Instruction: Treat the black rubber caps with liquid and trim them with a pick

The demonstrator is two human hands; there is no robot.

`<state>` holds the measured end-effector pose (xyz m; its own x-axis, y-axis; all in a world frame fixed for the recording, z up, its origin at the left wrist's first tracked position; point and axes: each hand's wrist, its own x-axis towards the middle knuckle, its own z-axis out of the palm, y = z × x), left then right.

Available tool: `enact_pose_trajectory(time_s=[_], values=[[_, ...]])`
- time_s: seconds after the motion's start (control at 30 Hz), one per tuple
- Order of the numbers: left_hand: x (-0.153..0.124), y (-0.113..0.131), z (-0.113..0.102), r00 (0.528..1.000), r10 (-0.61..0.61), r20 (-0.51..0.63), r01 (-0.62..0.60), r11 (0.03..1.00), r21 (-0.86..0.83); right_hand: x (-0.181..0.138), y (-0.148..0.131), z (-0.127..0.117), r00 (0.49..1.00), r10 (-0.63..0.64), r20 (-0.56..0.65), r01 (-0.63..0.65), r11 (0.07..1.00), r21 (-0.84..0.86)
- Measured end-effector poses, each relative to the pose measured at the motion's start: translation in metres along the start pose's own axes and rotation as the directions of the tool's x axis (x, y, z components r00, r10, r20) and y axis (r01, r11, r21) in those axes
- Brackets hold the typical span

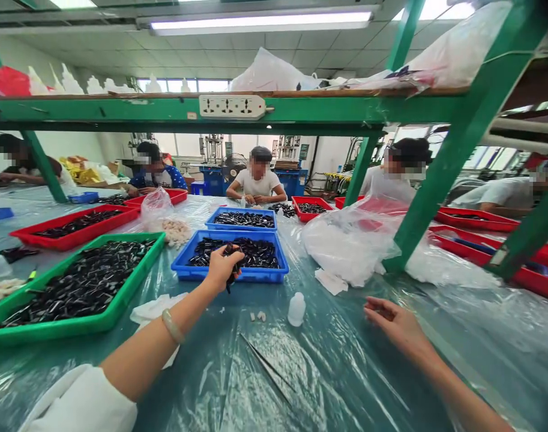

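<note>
The left hand (223, 267) pinches a small bunch of black parts (231, 279) between thumb and fingers, above the front edge of the near blue tray (264, 276), which is heaped with more of the same. The right hand (397, 321) is well apart from it, over the right of the tabletop (201, 390), its fingers loosely curled and parted from one another. Between the hands, a white bottle (296, 311) stands upright, with a few pale bits (258, 316) just left of it and tweezers (267, 365) lying slantwise nearer the wearer. A second blue tray (242, 227), also full of black parts, sits right behind the first. To the left are a large green tray (66, 333) and, beyond it, a red tray (75, 241), both loaded likewise. White tissue (154, 309) lies beside the left forearm, and a clear bag (346, 243) rests against the green post (418, 222) on the right. Across the tabletop, a person (258, 180) in white sits with both hands low in front.
</note>
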<state>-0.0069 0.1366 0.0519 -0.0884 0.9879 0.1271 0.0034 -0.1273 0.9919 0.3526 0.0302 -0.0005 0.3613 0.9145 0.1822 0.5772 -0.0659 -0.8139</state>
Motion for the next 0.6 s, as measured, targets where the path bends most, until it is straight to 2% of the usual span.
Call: enact_pose_trajectory(time_s=[0.17,0.27,0.43,0.6], values=[[-0.057,-0.022,-0.027,0.988,-0.137,0.074,0.142,0.988,-0.064,-0.042,-0.039,0.025,0.989,-0.091,0.114,0.088,0.996,0.035],[-0.079,-0.028,-0.041,0.98,-0.183,0.082,0.188,0.98,-0.062,-0.064,-0.059,0.041,0.966,-0.144,0.213,0.136,0.989,0.052],[-0.092,-0.029,-0.05,0.974,-0.188,0.123,0.19,0.982,-0.011,-0.089,-0.088,0.066,0.905,-0.244,0.348,0.237,0.969,0.065],[-0.093,-0.031,-0.049,0.955,-0.153,0.254,0.131,0.986,0.102,-0.1,-0.113,0.089,0.838,-0.331,0.434,0.333,0.94,0.073]])
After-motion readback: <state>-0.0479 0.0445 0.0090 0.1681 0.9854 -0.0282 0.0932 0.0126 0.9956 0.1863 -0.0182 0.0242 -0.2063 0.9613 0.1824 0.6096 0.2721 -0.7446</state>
